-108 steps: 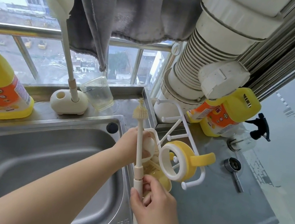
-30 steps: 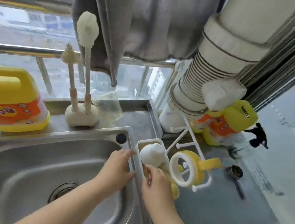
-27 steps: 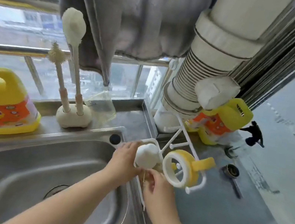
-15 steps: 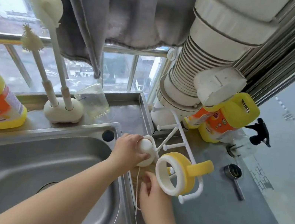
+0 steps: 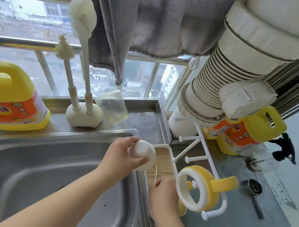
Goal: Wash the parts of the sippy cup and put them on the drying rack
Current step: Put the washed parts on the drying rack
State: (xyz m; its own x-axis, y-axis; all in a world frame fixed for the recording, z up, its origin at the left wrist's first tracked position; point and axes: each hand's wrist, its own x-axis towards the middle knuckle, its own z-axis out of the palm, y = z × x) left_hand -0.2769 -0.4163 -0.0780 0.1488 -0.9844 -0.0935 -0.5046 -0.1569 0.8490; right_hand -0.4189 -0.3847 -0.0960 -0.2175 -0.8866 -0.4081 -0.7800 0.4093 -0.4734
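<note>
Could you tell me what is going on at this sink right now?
A person is putting washed sippy cup parts on the white drying rack beside the sink. The left hand holds a rounded white cup part over the rack's tray. The right hand pinches a thin straw-like stick at the tray. The yellow handled lid ring already hangs on a rack peg. Two brushes stand in their holder behind the sink.

A single head-worn wide-angle camera looks forward and steeply down from close above the sink point(image 5: 38, 184) and the drying rack point(image 5: 193, 152) to its right, taking in the window rail behind, with edges that seem bent by the lens.
</note>
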